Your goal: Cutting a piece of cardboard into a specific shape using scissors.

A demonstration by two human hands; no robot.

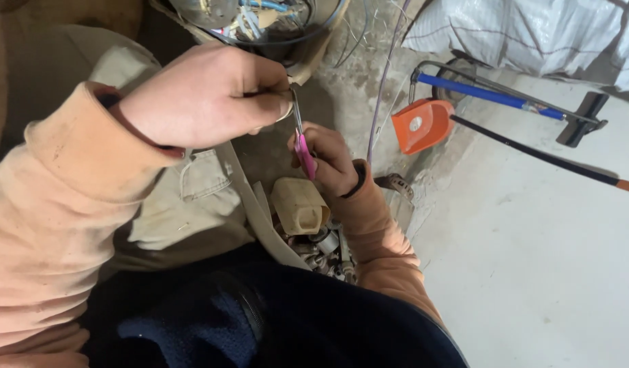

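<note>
Small pink-handled tool [303,153], thin metal shaft pointing up, held near upright in right hand [331,163]; shaft tip pinched by left hand [205,95].

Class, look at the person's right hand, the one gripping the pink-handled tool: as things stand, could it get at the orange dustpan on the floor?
Probably not yet: the right hand is closed on the pink-handled tool. The floor between it and the orange dustpan looks mostly free, with only thin wires hanging there.

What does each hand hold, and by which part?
The right hand holds a tool by its pink handle. The left hand pinches near its metal tip; what it holds cannot be told.
</note>
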